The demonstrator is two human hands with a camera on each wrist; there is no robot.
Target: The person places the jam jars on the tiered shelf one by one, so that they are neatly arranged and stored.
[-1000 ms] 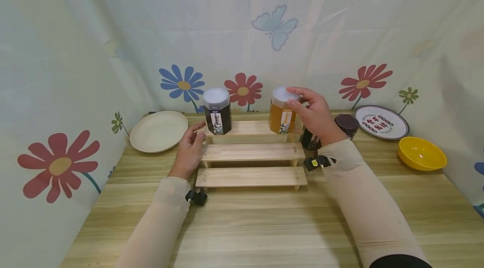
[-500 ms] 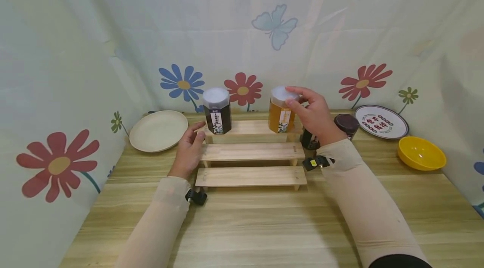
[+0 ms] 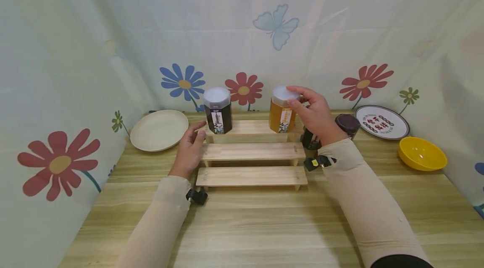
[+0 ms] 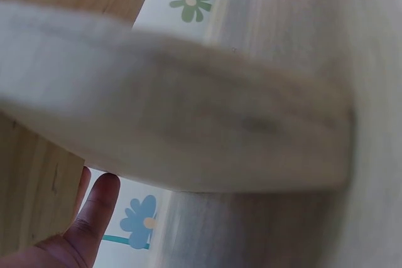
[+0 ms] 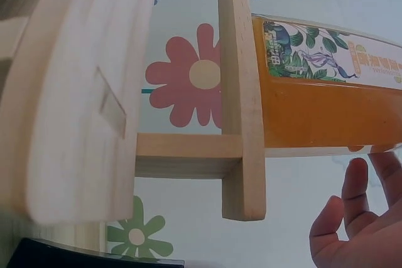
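1. The amber honey jar with a white hexagonal lid (image 3: 281,109) stands upright on the top step of the three-tier pale wooden riser (image 3: 251,151), towards its right end; in the right wrist view we see its orange body and leafy label (image 5: 326,98) resting on the plank.
2. Our right hand (image 3: 315,114) sits at the jar's lid: the thumb and fingertips curl around the rim of the white cap, so the grip pinches the lid from the right side.
3. Our left hand (image 3: 190,150) rests against the left end of the riser, fingers relaxed and straight, the grip spread and holding nothing; the left wrist view shows only fingertips (image 4: 94,208) beside a blurred plank.
4. A dark jar with a white hexagonal lid (image 3: 217,110) stands upright on the same top step, towards the left end, well apart from the amber jar.
5. Behind our right wrist, on the wooden desk (image 3: 264,226), we see two dark jars: one partly hidden (image 3: 310,140), one with a maroon lid (image 3: 348,124).
6. A cream round plate (image 3: 159,130) lies at the desk's far left; a white patterned plate (image 3: 382,122) and a yellow bowl (image 3: 422,153) lie at the far right.
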